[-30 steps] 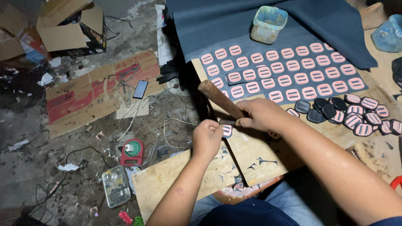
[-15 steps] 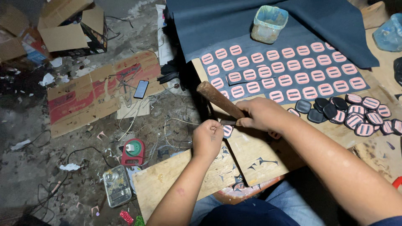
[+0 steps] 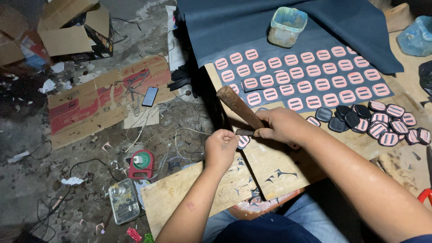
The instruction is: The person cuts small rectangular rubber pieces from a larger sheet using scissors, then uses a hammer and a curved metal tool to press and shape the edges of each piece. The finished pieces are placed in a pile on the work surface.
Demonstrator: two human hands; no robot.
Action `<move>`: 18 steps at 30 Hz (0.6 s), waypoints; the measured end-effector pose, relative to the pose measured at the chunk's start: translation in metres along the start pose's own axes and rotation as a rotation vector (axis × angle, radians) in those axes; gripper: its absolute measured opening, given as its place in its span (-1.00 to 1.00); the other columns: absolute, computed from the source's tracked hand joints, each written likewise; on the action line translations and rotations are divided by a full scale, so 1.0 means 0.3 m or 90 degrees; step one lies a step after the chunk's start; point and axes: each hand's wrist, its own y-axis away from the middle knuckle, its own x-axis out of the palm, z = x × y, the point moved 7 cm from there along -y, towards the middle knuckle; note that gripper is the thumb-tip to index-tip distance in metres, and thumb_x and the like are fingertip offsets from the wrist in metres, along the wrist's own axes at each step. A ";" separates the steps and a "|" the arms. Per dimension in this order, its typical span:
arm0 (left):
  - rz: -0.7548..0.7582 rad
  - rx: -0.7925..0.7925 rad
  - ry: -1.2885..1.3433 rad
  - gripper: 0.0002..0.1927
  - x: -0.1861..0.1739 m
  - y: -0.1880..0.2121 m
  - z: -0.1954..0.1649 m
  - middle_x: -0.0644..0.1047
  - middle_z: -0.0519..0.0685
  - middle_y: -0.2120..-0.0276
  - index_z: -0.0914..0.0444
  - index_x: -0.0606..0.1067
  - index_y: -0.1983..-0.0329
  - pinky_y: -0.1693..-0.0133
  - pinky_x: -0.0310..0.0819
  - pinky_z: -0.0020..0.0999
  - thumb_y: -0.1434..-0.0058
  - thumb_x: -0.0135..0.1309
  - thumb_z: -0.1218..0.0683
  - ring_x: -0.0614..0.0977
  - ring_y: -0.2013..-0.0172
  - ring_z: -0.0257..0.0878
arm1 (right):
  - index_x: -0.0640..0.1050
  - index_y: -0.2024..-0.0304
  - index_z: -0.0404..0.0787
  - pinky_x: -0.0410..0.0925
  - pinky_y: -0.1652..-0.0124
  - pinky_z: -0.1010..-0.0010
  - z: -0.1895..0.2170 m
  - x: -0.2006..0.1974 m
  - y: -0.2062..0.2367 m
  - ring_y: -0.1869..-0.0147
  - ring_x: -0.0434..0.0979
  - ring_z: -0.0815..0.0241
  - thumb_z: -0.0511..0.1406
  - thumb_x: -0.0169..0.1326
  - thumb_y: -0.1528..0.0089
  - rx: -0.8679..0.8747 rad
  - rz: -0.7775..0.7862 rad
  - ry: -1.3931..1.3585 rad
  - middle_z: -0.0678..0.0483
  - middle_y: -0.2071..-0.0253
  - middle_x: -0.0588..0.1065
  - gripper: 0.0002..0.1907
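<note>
Little has shifted: my right hand (image 3: 283,128) still grips the wooden-handled tool (image 3: 238,108); left hand (image 3: 220,148) fingers pinch the pink-and-black piece (image 3: 243,141) steady.

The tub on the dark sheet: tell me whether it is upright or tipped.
Upright. The tub stands on its base on the dark sheet, its open mouth facing up, so the inside shows from above. Whether anything is in it, cannot tell.
</note>
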 end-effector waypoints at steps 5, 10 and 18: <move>0.045 -0.047 0.077 -0.83 0.012 -0.008 0.015 0.65 -0.03 0.42 0.36 0.56 0.29 0.33 0.50 -0.47 -0.12 0.27 0.18 0.61 0.42 -0.38 | 0.59 0.11 -0.08 0.39 0.22 0.09 0.026 -0.009 0.001 0.18 0.58 -0.16 -0.07 0.27 -0.10 -0.026 -0.051 -0.017 -0.07 0.29 0.60 -0.62; 0.018 -0.007 0.058 -0.84 0.005 -0.007 0.014 0.64 -0.02 0.43 0.39 0.58 0.30 0.34 0.48 -0.48 -0.14 0.27 0.18 0.60 0.43 -0.36 | 0.59 0.15 -0.10 0.40 0.22 0.11 0.028 0.002 0.009 0.21 0.59 -0.15 -0.06 0.26 -0.09 -0.044 -0.039 -0.055 -0.08 0.31 0.60 -0.62; 0.046 -0.101 0.174 -0.86 0.024 -0.011 0.037 0.62 0.01 0.44 0.39 0.56 0.30 0.40 0.44 -0.44 -0.13 0.25 0.22 0.58 0.46 -0.32 | 0.57 0.15 -0.12 0.38 0.23 0.07 0.039 -0.008 0.003 0.20 0.56 -0.19 -0.07 0.28 -0.08 -0.054 -0.081 -0.011 -0.08 0.30 0.59 -0.61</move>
